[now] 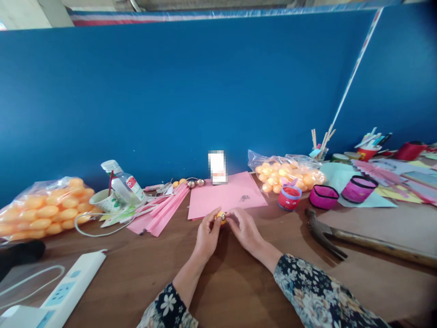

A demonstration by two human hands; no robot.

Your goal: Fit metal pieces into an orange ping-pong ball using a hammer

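While both bags of orange balls (44, 209) sit full on the desk (239, 282), the left hand (207, 233) and right hand (244, 228) together pinch one small orange ball (221, 217), with work on it seemingly just begun.

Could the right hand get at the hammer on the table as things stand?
Probably yes: the hammer lies on bare table to the right hand's own side, with nothing between them, though that hand now pinches a small orange ball.

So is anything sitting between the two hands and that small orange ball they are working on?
Nothing visible does. The left hand and right hand both already touch the small orange ball, pinching it between their fingertips just above the brown wooden table, at the near edge of the pink paper sheet.
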